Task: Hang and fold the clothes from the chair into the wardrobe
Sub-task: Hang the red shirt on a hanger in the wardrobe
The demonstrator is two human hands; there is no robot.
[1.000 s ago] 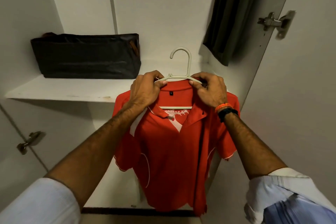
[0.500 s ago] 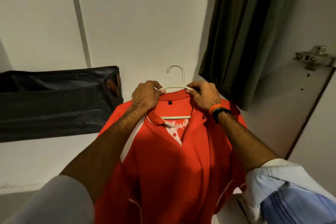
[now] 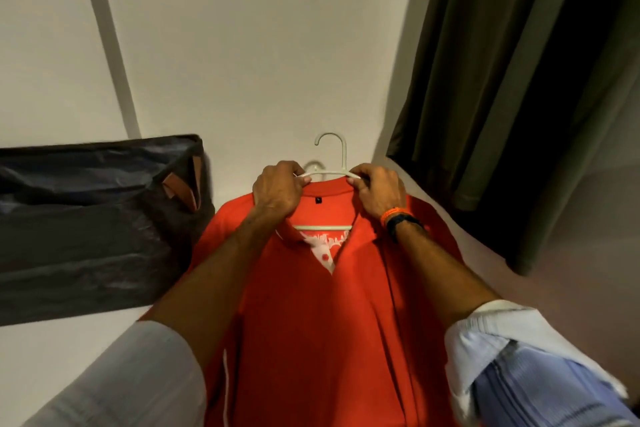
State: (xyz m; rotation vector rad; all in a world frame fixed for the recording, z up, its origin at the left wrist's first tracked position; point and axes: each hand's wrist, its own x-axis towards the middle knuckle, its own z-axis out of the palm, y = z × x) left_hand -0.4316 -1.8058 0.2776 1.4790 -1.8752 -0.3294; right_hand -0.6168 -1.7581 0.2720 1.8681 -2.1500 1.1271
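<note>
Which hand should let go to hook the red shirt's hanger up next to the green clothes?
Probably neither: the right hand, nearer the green clothes, can steer the hanger while the left hand steadies the red shirt.

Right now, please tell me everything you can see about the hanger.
The hanger is pale, thin, and looks like plastic. Its hook points up, open toward the left, and catches on nothing visible. The red shirt hangs on it; the crossbar shows through the open collar. The left hand and right hand pinch its sloping arms near the neck, in front of the white wall.
</note>
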